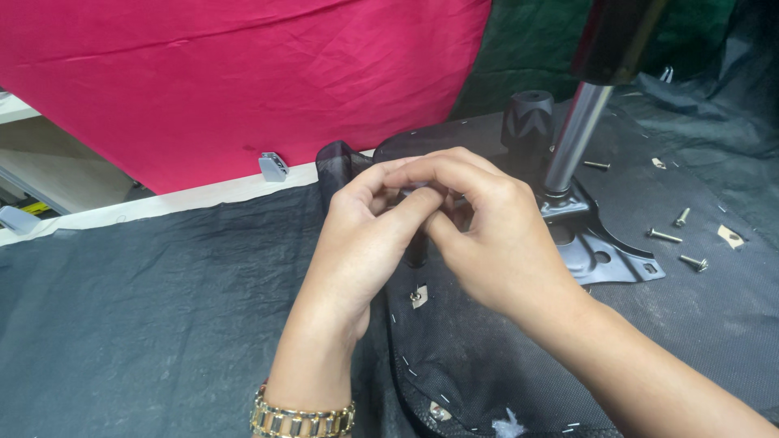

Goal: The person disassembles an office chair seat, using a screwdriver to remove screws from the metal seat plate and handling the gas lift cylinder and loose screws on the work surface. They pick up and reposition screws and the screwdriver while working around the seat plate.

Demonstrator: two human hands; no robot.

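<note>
together both hands (430, 223) pinch shut in one grip; the held thing stays hidden.

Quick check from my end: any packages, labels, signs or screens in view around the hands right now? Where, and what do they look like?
No packages, signs or screens show.
Possible labels: small pale paper tags lying on the dark fabric at right, among loose screws; irregular, off-white.
Both hands, left hand and right hand, pinch something small, hidden by the fingers.
</note>
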